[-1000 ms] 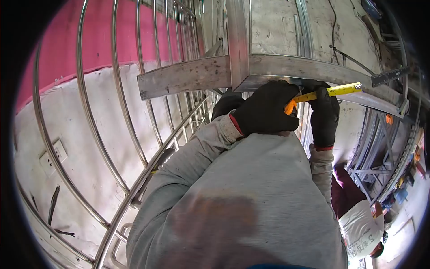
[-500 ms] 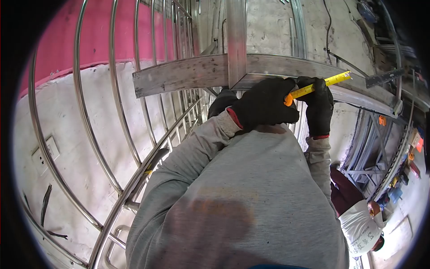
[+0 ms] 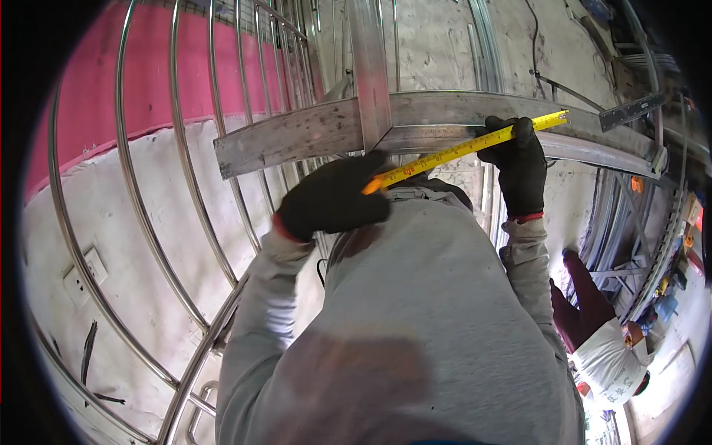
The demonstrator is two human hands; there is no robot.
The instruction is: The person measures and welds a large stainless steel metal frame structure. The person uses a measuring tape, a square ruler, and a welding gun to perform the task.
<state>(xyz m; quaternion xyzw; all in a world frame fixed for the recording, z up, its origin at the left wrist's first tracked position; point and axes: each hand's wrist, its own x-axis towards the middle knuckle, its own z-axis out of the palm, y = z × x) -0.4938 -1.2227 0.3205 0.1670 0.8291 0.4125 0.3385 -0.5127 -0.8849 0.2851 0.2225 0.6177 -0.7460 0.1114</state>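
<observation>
A yellow tape measure (image 3: 454, 152) stretches slantwise between my gloved hands, its blade rising to the right. My left hand (image 3: 334, 196), in a black glove, is closed around the tape's case, of which only a bit of orange shows. Farther right, my right hand (image 3: 517, 167) pinches the blade, and the blade's hooked end sticks out past the fingers. Just behind the tape lies a long metal beam (image 3: 297, 137). A square metal tube (image 3: 368, 67) meets this beam at a right angle, near my left hand.
Shiny metal railing bars (image 3: 133, 170) stand on the left before a pink and white wall. A black flat bar (image 3: 630, 111) crosses the beam's right end. At the lower right another person (image 3: 604, 363) is bent over, near metal profiles (image 3: 604, 222) and scattered tools.
My left hand has moved left and slightly down, away from my right hand. Much more yellow blade is now drawn out between them. The other person has shifted a little.
</observation>
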